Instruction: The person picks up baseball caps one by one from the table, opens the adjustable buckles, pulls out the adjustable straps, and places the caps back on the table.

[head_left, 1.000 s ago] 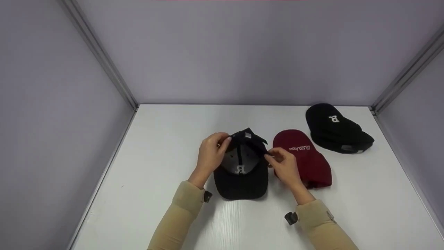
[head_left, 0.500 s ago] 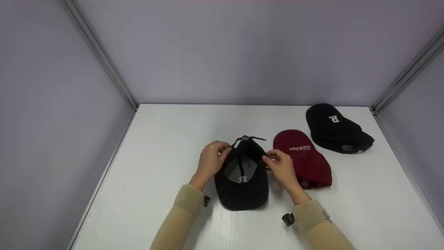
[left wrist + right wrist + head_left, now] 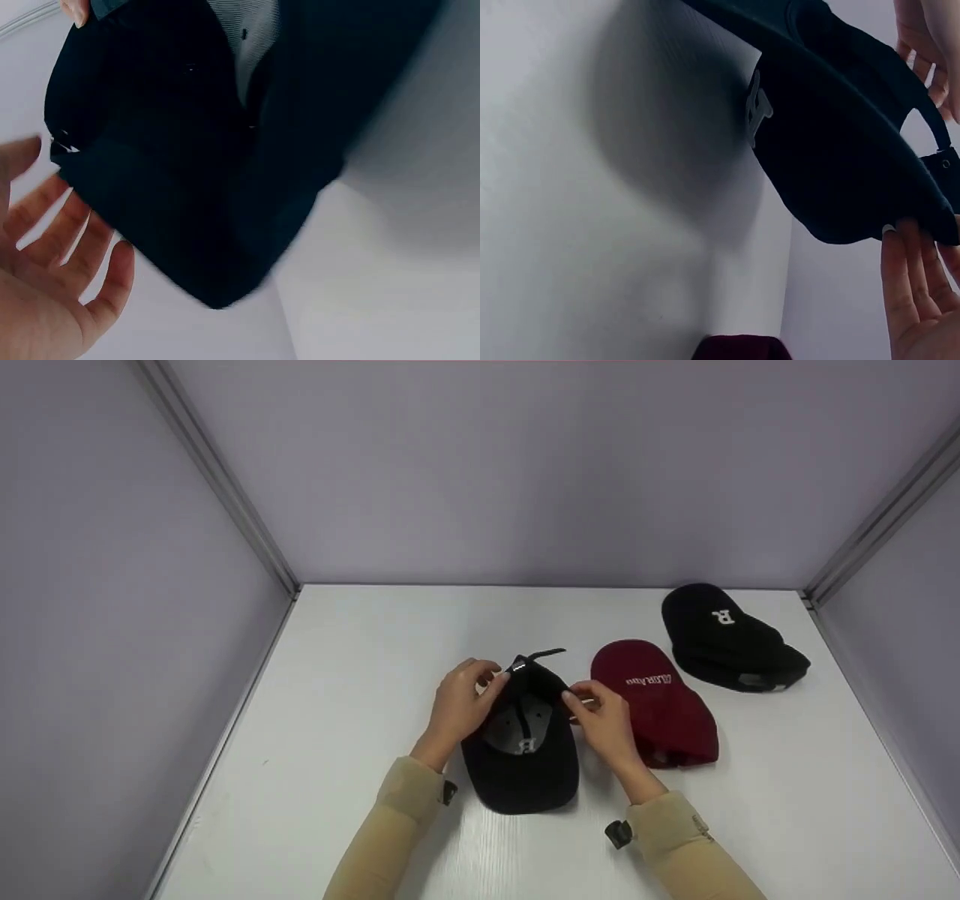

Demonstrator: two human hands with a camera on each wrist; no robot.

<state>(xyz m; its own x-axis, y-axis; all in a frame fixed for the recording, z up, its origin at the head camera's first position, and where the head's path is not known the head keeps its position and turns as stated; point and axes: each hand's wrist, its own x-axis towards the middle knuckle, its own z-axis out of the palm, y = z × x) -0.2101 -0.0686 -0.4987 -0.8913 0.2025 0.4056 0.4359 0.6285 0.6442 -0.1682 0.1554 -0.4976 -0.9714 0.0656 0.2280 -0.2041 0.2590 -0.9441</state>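
A black baseball cap [image 3: 517,784] is held with its opening up and its brim toward me. Its grey inside and a pale letter show, and a loose strap end sticks out at the back. My left hand [image 3: 461,701] is at the left back edge. In the left wrist view, the left thumb stands apart from the cap while the fingers touch its outside. My right hand [image 3: 606,720] pinches the right rim, thumb inside and fingers [image 3: 907,277] along the outer crown. The right wrist view shows a white letter on the cap's front, with the crown above the white tabletop.
A dark red cap [image 3: 660,705] lies just right of my right hand. Beyond it, at the back right, is another black cap [image 3: 720,645] with a white R. Grey panels [image 3: 480,472] enclose the white table [image 3: 337,675] at the back and sides.
The cap has come down toward me and its opening now faces up more. Its back strap has swung left, and the left thumb and fingers have spread apart at the edge.
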